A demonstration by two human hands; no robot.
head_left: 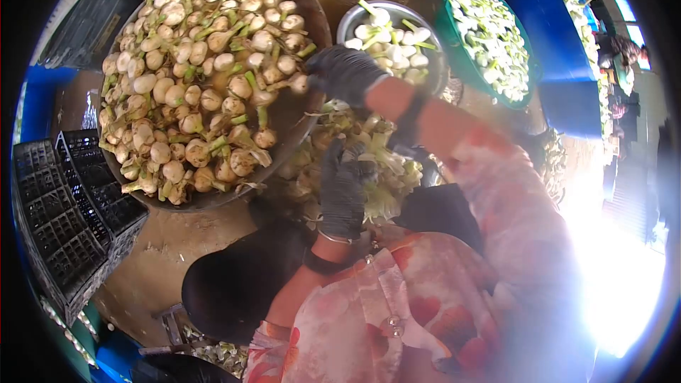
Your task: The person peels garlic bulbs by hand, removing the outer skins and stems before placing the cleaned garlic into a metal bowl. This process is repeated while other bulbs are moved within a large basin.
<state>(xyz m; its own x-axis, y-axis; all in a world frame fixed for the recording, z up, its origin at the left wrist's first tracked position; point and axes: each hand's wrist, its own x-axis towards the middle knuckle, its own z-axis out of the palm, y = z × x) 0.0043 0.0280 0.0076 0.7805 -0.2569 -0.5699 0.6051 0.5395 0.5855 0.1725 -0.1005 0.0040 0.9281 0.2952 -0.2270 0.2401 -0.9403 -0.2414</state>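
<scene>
My right hand point(346, 76), in a dark glove, reaches over the right rim of a large round basin point(323, 18) heaped with pale bulbs point(191, 92) with short green stems. Its bent fingers close at a bulb point(299, 84) by the rim; the fingertips are partly hidden. Nearer my body is my left hand point(342, 188), also gloved, above a pile of leafy trimmings point(390, 177). One finger points up, the others extend to the right, and nothing shows between them.
Beyond my right hand stand a metal bowl point(343, 28) of trimmed bulbs and a green tub point(454, 57) of cut pieces. Blue containers point(567, 99) are at the right. Black crates point(64, 206) stand at the left. Bright glare covers the lower right.
</scene>
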